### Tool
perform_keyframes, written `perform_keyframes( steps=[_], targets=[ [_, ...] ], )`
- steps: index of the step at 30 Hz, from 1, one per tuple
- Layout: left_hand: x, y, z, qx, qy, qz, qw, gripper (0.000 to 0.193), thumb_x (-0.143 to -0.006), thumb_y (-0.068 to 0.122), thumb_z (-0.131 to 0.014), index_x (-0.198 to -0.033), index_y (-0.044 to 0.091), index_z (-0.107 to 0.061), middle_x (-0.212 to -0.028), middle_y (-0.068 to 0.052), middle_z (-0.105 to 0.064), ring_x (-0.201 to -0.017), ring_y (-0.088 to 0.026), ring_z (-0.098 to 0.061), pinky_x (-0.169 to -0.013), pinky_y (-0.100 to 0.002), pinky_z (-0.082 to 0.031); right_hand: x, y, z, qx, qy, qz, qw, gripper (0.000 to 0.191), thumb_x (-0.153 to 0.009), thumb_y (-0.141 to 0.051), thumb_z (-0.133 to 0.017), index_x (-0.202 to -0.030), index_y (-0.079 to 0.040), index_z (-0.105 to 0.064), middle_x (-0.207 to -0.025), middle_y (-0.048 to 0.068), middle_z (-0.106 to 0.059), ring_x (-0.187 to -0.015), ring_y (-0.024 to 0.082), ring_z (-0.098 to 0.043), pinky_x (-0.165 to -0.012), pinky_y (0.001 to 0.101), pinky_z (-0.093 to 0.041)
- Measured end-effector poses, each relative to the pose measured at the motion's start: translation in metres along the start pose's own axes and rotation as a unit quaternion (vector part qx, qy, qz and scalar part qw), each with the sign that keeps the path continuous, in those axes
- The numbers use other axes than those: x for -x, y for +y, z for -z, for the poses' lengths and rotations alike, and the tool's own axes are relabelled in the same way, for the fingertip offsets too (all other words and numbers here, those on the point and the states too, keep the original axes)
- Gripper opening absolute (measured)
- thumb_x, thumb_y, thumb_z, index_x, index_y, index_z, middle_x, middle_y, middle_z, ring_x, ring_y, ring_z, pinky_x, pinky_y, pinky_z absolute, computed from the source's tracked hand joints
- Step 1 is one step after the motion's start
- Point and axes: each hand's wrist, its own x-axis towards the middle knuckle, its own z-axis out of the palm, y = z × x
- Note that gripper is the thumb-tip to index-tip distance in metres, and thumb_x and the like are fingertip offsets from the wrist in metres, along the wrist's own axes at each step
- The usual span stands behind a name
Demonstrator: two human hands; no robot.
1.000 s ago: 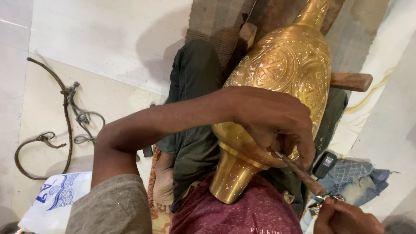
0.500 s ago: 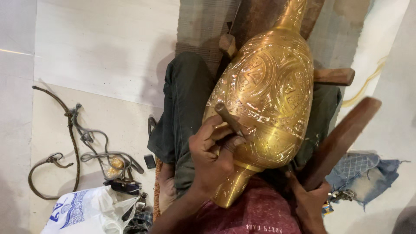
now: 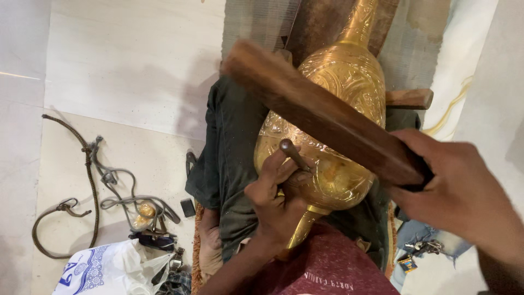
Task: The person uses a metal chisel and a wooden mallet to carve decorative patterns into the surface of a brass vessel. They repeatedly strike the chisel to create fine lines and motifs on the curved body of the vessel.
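A large engraved brass vase (image 3: 349, 93) lies across my lap, neck pointing away from me. My left hand (image 3: 275, 194) grips a thin metal chisel (image 3: 295, 154), its tip set against the vase's lower body. My right hand (image 3: 464, 196) holds a long dark wooden mallet (image 3: 322, 117) raised above the vase, blurred, its far end over my left knee. My dark trousers (image 3: 234, 147) and maroon shirt (image 3: 333, 267) show below the vase.
On the pale floor at left lie a coiled cord (image 3: 82, 196), small metal tools (image 3: 153, 224) and a white printed bag (image 3: 103, 270). A wooden block (image 3: 409, 98) sticks out at the right of the vase. Keys (image 3: 420, 248) lie on blue cloth at right.
My right hand has lifted the wooden mallet from low right up over the vase. My left hand has stayed on the chisel against the vase. The view shifted slightly.
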Motion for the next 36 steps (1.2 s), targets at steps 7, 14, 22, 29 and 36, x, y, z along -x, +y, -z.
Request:
perform_keyframes(
  steps=[7, 14, 22, 29, 36],
  targets=[
    [0.005, -0.011, -0.005, -0.096, 0.035, -0.069, 0.992, 0.042, -0.088, -0.011, -0.066, -0.130, -0.008, -0.061, -0.104, -0.019, -0.075, -0.097, -0.022, -0.079, -0.083, -0.029, -0.065, -0.028, -0.062, 0.042, 0.074, -0.035, 0.060, 0.995, 0.044, -0.076, -0.024, -0.088, -0.113, -0.015, -0.067, -0.064, 0.009, -0.064, -0.051, 0.020, -0.064, -0.052, 0.0366, -0.051],
    [0.008, -0.023, -0.007, -0.082, 0.042, -0.065, 0.994, 0.034, -0.092, -0.012, -0.062, -0.125, -0.005, -0.065, -0.103, -0.018, -0.078, -0.090, -0.020, -0.081, -0.077, -0.027, -0.066, -0.038, -0.087, 0.062, 0.316, -0.148, 0.027, 0.937, 0.046, -0.072, -0.018, -0.077, -0.115, -0.025, -0.062, -0.065, 0.005, -0.062, -0.057, 0.019, -0.065, -0.062, 0.0375, -0.054],
    [0.004, -0.020, -0.004, -0.105, 0.028, -0.038, 0.993, 0.034, -0.089, -0.007, -0.069, -0.123, -0.004, -0.068, -0.105, -0.018, -0.080, -0.088, -0.020, -0.081, -0.070, -0.027, -0.066, -0.029, -0.098, 0.057, 0.411, -0.166, 0.017, 0.896, 0.039, -0.071, -0.024, -0.075, -0.105, -0.021, -0.058, -0.065, 0.002, -0.061, -0.056, 0.020, -0.068, -0.061, 0.0391, -0.054],
    [0.003, -0.014, 0.003, -0.113, -0.011, -0.064, 0.991, 0.049, -0.082, -0.011, -0.061, -0.131, -0.006, -0.063, -0.112, -0.019, -0.076, -0.100, -0.024, -0.080, -0.087, -0.033, -0.068, -0.024, -0.104, 0.064, 0.357, -0.189, -0.015, 0.915, 0.037, -0.073, -0.021, -0.075, -0.106, -0.020, -0.057, -0.067, 0.006, -0.061, -0.059, 0.021, -0.068, -0.061, 0.0380, -0.055],
    [0.004, -0.024, 0.001, -0.075, 0.012, -0.089, 0.993, 0.037, -0.087, -0.015, -0.060, -0.122, -0.004, -0.066, -0.113, -0.020, -0.075, -0.094, -0.021, -0.079, -0.076, -0.027, -0.067, -0.018, -0.093, 0.060, 0.332, -0.151, 0.027, 0.931, 0.035, -0.070, -0.020, -0.076, -0.100, -0.017, -0.058, -0.073, 0.004, -0.060, -0.060, 0.022, -0.067, -0.061, 0.0397, -0.053]
  ],
)
